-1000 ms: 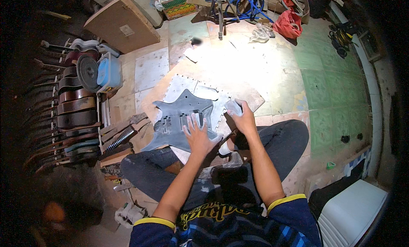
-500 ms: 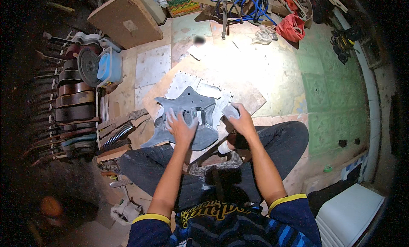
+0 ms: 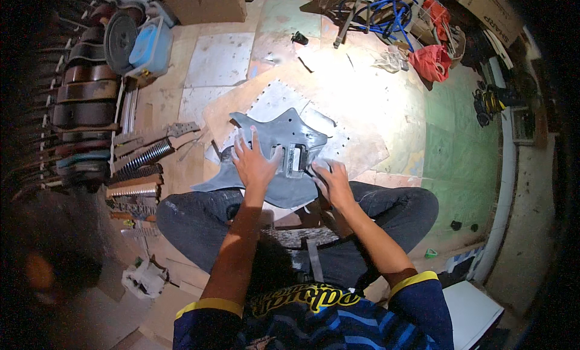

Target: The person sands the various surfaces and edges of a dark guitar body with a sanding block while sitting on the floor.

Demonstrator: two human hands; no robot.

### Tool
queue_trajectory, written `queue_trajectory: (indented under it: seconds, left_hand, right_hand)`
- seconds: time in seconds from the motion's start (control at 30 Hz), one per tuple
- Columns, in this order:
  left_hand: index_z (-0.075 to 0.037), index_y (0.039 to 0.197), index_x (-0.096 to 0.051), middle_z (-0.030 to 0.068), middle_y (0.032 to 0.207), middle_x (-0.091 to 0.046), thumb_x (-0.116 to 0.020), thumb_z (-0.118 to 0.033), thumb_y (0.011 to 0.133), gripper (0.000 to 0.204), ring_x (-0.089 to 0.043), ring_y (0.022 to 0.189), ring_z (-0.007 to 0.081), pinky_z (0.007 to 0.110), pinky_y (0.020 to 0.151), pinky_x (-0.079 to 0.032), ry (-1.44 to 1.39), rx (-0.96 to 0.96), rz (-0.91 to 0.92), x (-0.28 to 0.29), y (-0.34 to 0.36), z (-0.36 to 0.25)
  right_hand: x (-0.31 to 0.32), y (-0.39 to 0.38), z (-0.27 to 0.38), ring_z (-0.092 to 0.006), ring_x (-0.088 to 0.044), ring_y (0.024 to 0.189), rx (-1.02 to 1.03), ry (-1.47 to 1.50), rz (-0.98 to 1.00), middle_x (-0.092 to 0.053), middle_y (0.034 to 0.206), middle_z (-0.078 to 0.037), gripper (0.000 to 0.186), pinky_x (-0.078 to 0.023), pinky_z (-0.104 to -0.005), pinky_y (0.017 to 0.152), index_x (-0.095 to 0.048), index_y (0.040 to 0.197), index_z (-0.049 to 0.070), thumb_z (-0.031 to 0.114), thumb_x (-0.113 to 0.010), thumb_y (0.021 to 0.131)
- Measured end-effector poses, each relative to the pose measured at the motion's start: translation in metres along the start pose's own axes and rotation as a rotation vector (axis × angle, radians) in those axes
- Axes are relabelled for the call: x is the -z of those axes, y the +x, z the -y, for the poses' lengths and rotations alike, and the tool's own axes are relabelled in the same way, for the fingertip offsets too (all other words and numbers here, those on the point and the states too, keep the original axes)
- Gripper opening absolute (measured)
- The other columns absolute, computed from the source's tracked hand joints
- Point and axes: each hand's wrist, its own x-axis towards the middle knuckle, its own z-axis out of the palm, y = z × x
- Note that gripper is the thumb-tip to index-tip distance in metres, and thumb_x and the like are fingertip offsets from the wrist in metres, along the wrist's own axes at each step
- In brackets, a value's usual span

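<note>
A grey electric guitar body [image 3: 290, 190] with pointed horns and cut-out cavities lies tilted across the board in front of my crossed legs. My left hand [image 3: 255, 166] rests on its left part, fingers spread and pale with dust. At the body's right edge, beside the rectangular cavity, is my right hand [image 3: 331, 181], its fingers bent and pressed down. The piece of grey sandpaper it gripped earlier is mostly hidden under those fingers. A pale perforated sheet [image 3: 281, 95] shows beneath the guitar body.
A wooden board [image 3: 223, 108] lies under the work. Guitar necks [image 3: 181, 131] and a large spring [image 3: 145, 157] sit at left, near a row of stacked guitar bodies [image 3: 87, 90]. A clear tub [image 3: 158, 51], a red bag [image 3: 430, 63] and a blue metal frame [image 3: 386, 9] stand farther back.
My right hand has moved from beyond the right edge onto the guitar body's rim, carrying the sandpaper. My left hand stays on the body. The whole view has shifted and tilted.
</note>
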Motion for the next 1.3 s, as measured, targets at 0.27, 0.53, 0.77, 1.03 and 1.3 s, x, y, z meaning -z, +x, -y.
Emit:
queue_trajectory:
  seconds: [0.27, 0.53, 0.77, 1.03, 1.3]
  left_hand:
    - [-0.013, 0.153, -0.038, 0.0236, 0.155, -0.033, -0.068, -0.060, 0.080, 0.092, -0.029, 0.144, 0.0389, 0.056, 0.117, -0.022, 0.035, -0.037, -0.036, -0.001, 0.003, -0.005]
    - [-0.012, 0.154, -0.035, 0.0255, 0.153, -0.035, -0.069, -0.058, 0.080, 0.093, -0.031, 0.143, 0.0396, 0.058, 0.114, -0.024, 0.042, -0.026, -0.021, 0.001, 0.007, -0.003]
    - [-0.014, 0.155, -0.035, 0.0253, 0.153, -0.035, -0.069, -0.057, 0.080, 0.092, -0.031, 0.143, 0.0398, 0.058, 0.115, -0.024, 0.020, -0.030, -0.008, 0.001, 0.006, -0.004]
    - [-0.014, 0.155, -0.036, 0.0256, 0.153, -0.035, -0.071, -0.056, 0.079, 0.093, -0.031, 0.143, 0.0406, 0.059, 0.114, -0.024, 0.020, -0.042, -0.054, -0.006, 0.007, -0.003]
    - [-0.014, 0.155, -0.036, 0.0249, 0.154, -0.034, -0.072, -0.055, 0.077, 0.096, -0.031, 0.142, 0.0408, 0.060, 0.114, -0.025, -0.008, -0.028, -0.028, -0.004, 0.006, -0.003]
  right_hand:
    - [0.008, -0.011, 0.002, -0.0398, -0.053, 0.112, 0.013, 0.019, 0.027, -0.058, 0.126, -0.020, 0.046, -0.044, -0.0460, 0.096, -0.068, 0.124, 0.018, 0.007, -0.078, 0.080]
    - [0.008, -0.011, 0.004, -0.0393, -0.052, 0.112, 0.013, 0.015, 0.037, -0.057, 0.125, -0.020, 0.044, -0.042, -0.0472, 0.098, -0.069, 0.122, 0.016, 0.004, -0.077, 0.080]
    - [0.009, -0.006, 0.004, -0.0391, -0.052, 0.112, 0.009, 0.035, 0.080, -0.057, 0.126, -0.020, 0.045, -0.042, -0.0472, 0.097, -0.069, 0.124, 0.016, 0.005, -0.076, 0.081]
    - [0.017, -0.012, 0.008, -0.0397, -0.051, 0.113, -0.016, -0.029, 0.092, -0.058, 0.127, -0.020, 0.047, -0.042, -0.0460, 0.097, -0.069, 0.126, 0.021, 0.006, -0.076, 0.082]
    - [0.005, 0.021, -0.047, -0.0366, -0.060, 0.113, -0.450, 0.253, -0.291, -0.063, 0.123, -0.024, 0.033, -0.045, -0.0401, 0.099, -0.059, 0.126, -0.002, 0.017, -0.056, 0.100]
